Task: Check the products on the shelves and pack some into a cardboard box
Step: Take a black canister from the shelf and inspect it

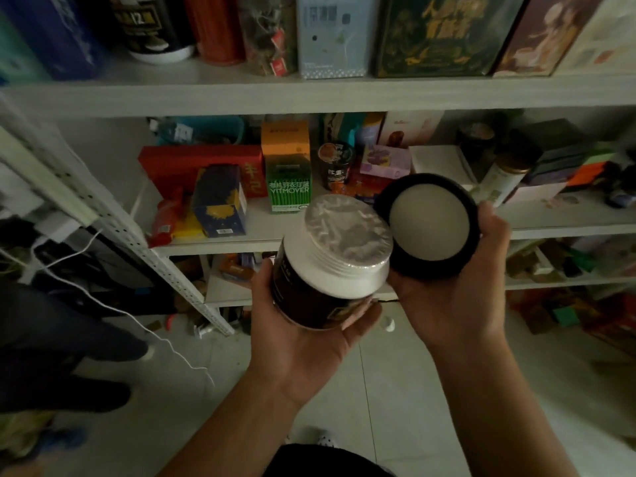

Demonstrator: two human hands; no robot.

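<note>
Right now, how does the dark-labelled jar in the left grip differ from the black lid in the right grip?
The dark-labelled jar with white threaded neck is tall; the black round lid is shallow. The jar's mouth is covered by crinkled silver foil; the lid shows a smooth pale liner. The left grip holds the jar, the right grip the lid. Both are round.

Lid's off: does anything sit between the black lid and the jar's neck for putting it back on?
Nothing visible does. The right hand holds the round black lid just right of the dark-labelled white plastic jar in the left hand; only a crinkled silver foil seal covers the jar's mouth.
</note>
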